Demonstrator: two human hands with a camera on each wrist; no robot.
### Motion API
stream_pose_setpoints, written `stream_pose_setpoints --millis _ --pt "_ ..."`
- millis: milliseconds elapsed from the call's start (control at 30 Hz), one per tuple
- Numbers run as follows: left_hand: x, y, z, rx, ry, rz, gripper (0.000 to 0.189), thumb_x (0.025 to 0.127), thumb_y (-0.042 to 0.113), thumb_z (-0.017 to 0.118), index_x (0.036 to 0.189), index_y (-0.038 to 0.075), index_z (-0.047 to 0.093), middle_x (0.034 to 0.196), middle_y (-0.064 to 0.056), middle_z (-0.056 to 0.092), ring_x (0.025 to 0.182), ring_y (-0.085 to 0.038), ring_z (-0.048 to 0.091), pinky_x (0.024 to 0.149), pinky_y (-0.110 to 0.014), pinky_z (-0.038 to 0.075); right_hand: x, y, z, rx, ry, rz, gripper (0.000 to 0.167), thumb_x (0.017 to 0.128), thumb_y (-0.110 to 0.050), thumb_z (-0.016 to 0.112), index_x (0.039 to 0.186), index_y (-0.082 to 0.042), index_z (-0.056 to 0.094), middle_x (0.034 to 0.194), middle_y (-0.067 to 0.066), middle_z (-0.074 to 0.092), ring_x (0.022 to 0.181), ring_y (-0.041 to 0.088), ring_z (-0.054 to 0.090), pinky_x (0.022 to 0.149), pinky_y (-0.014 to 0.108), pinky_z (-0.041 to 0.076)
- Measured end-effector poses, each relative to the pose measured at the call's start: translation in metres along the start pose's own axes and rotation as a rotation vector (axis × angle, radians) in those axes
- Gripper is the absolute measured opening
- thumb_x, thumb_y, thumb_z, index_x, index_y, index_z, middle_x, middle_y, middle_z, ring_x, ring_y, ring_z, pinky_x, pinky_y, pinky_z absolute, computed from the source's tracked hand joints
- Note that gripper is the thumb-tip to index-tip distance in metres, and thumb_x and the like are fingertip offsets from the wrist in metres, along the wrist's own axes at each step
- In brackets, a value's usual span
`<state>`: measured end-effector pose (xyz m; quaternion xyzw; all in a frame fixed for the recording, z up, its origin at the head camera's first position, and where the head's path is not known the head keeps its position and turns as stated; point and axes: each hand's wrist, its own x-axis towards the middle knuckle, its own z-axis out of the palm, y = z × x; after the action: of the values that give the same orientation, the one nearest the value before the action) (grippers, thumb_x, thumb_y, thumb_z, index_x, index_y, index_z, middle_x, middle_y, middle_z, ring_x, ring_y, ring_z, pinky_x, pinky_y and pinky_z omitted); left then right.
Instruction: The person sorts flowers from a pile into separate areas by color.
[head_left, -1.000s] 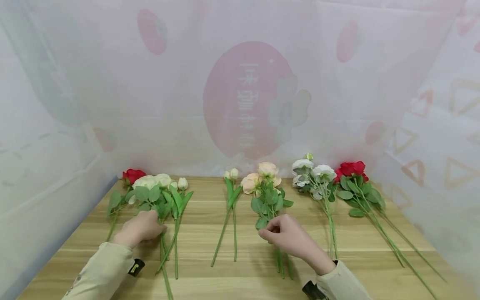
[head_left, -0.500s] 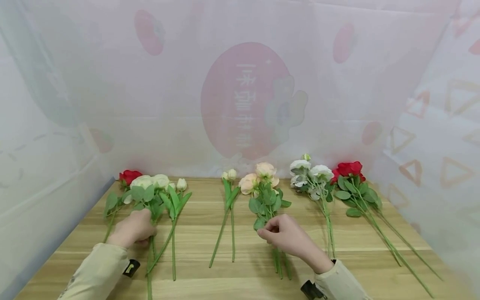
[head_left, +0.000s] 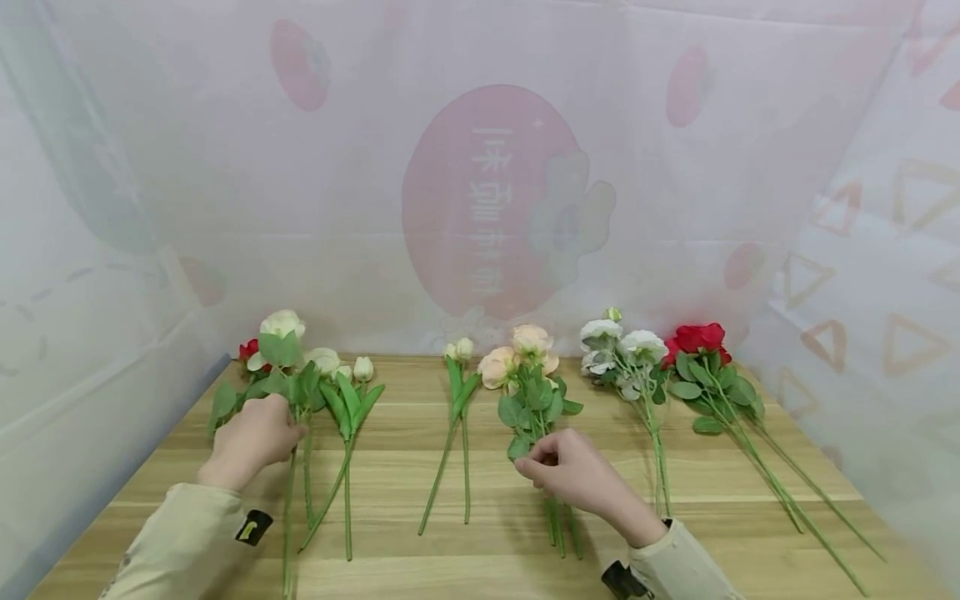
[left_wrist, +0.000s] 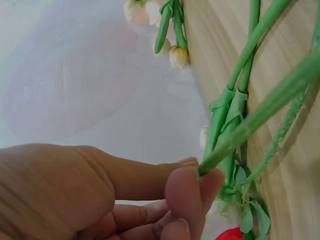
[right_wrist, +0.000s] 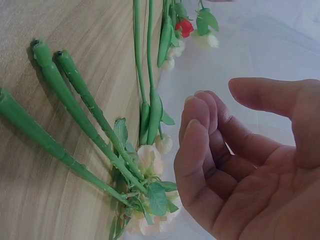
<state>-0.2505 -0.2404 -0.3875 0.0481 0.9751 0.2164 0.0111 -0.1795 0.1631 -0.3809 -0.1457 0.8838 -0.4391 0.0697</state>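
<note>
My left hand (head_left: 251, 437) pinches the stem (left_wrist: 250, 122) of a white rose (head_left: 282, 323) between thumb and fingers. The flower's head stands raised above the left-hand group. Around it lie a red rose (head_left: 248, 350), partly hidden, another white rose (head_left: 324, 360) and white tulips (head_left: 363, 368). My right hand (head_left: 577, 479) hovers over the stems of several peach roses (head_left: 532, 340). In the right wrist view, that hand (right_wrist: 240, 160) has loosely bent fingers, with a gap between thumb and fingertips and nothing held.
White tulips (head_left: 463, 348) lie in the middle of the wooden table (head_left: 405, 567). White ranunculus-like flowers (head_left: 642, 346) and red roses (head_left: 701, 337) lie to the right, their long stems toward the front. A printed cloth backdrop (head_left: 337, 208) encloses the back and sides.
My left hand has shifted left and slightly up, raising the white rose's head above the other flowers and drawing its stem left. My right hand stays in place.
</note>
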Motion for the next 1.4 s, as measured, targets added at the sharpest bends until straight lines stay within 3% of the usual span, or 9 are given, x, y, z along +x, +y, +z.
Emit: stream_pose_setpoints --millis 133,300,467,633,733,933,1233,1400 --pt "-0.001 0.002 -0.003 -0.008 0.049 0.005 0.051 0.096 0.019 0.062 0.053 0.019 0.035 0.049 0.006 0.025 0.042 -0.009 0.026 0.039 -0.024 0.023 -0.001 0.0 0.0 0.013 -0.001 0.005 0.026 0.096 -0.025 0.066 0.076 -0.009 0.07 0.063 0.006 0.06 0.055 0.024 0.057 0.05 0.033 0.045" --pt "-0.003 0.005 -0.009 -0.018 0.126 0.018 0.051 0.097 0.019 0.061 0.054 0.019 0.032 0.05 0.005 0.026 0.044 -0.01 0.025 0.041 -0.025 0.023 0.0 0.001 0.001 0.017 0.005 0.01 0.026 0.095 -0.026 0.066 0.076 -0.009 0.07 0.063 0.005 0.061 0.057 0.028 0.059 0.051 0.034 0.047" --pt "-0.007 0.012 -0.015 -0.029 0.209 0.07 0.049 0.098 0.02 0.059 0.056 0.018 0.033 0.05 0.005 0.026 0.044 -0.01 0.026 0.041 -0.024 0.021 0.0 0.002 0.001 0.007 0.004 0.006 0.026 0.096 -0.025 0.066 0.076 -0.01 0.07 0.063 0.004 0.061 0.058 0.03 0.06 0.05 0.034 0.046" --pt "-0.015 0.027 -0.02 -0.074 0.26 0.167 0.038 0.098 0.02 0.062 0.062 0.013 0.049 0.05 0.003 0.037 0.043 -0.013 0.034 0.04 -0.026 0.026 0.0 0.001 0.002 -0.005 0.003 0.007 0.024 0.095 -0.024 0.066 0.075 -0.011 0.07 0.065 0.006 0.062 0.059 0.03 0.061 0.05 0.032 0.047" --pt "-0.022 0.041 -0.021 -0.15 0.266 0.234 0.024 0.098 0.019 0.063 0.076 0.009 0.064 0.054 0.003 0.05 0.045 -0.014 0.044 0.042 -0.029 0.034 0.0 -0.001 0.004 0.015 -0.002 -0.002 0.022 0.095 -0.023 0.067 0.077 -0.01 0.071 0.067 0.006 0.063 0.061 0.029 0.061 0.051 0.031 0.048" --pt "-0.036 0.071 -0.017 -0.336 0.211 0.286 0.022 0.098 0.029 0.064 0.097 0.008 0.071 0.064 0.005 0.062 0.055 -0.013 0.059 0.051 -0.031 0.044 -0.004 -0.007 0.009 0.104 -0.031 -0.017 0.023 0.096 -0.025 0.066 0.08 -0.009 0.071 0.068 0.004 0.062 0.065 0.034 0.062 0.057 0.039 0.053" --pt "-0.046 0.1 0.009 -0.751 0.046 0.309 0.025 0.095 0.029 0.067 0.097 0.004 0.069 0.066 -0.008 0.062 0.052 -0.021 0.056 0.045 -0.027 0.041 -0.01 -0.021 0.036 0.25 -0.05 -0.061 0.02 0.097 -0.028 0.064 0.097 -0.01 0.074 0.083 0.005 0.067 0.073 0.028 0.063 0.057 0.039 0.054" --pt "-0.048 0.107 0.022 -0.835 0.016 0.338 0.025 0.096 0.029 0.067 0.094 0.004 0.07 0.063 -0.011 0.06 0.049 -0.02 0.052 0.041 -0.024 0.037 -0.01 -0.034 0.059 0.322 -0.077 -0.1 0.02 0.098 -0.028 0.063 0.099 -0.011 0.074 0.087 0.005 0.07 0.075 0.023 0.064 0.056 0.033 0.053"
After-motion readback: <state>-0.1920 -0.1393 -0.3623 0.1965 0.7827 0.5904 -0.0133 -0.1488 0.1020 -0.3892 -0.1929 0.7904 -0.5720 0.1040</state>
